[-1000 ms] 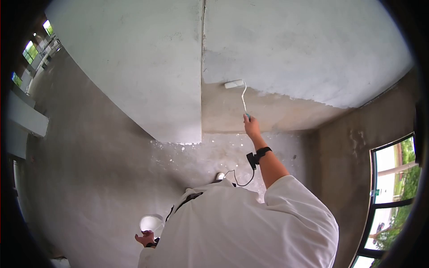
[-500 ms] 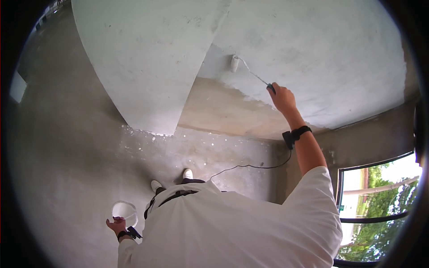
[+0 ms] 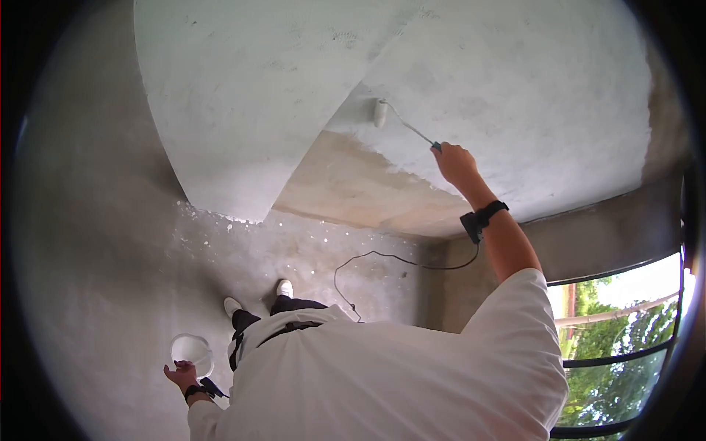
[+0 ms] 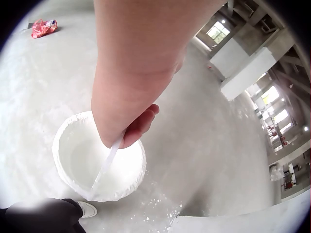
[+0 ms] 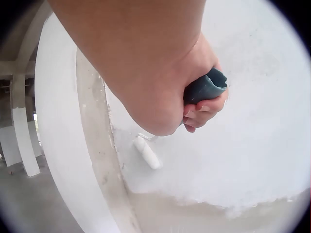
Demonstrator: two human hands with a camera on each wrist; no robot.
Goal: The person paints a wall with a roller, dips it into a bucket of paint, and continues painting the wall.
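Observation:
My right hand (image 3: 457, 166) grips the dark green handle (image 5: 205, 90) of a paint roller. The white roller head (image 3: 380, 113) lies against the wall (image 3: 515, 95), on its grey-white coated part, above a bare brown band (image 3: 360, 176). In the right wrist view the fingers curl round the handle and the roller head (image 5: 147, 153) shows beyond the wrist. Low at the left, my left hand (image 3: 184, 375) holds a white bucket (image 3: 193, 347) by its handle. The left wrist view shows the fingers round the thin strap (image 4: 108, 162) and pale paint inside the bucket (image 4: 57, 155).
A projecting white wall face (image 3: 228, 110) stands left of the brown band. Paint specks dot the grey floor (image 3: 309, 253) at the wall's foot. A black cable (image 3: 375, 253) runs from the right wrist. Windows (image 3: 618, 323) are at the right; a red bag (image 4: 43, 28) lies on the floor.
My right hand and the roller have moved up the wall from the brown band's upper edge, and the roller has turned from level to upright. The view has swung round. Both holds are unchanged.

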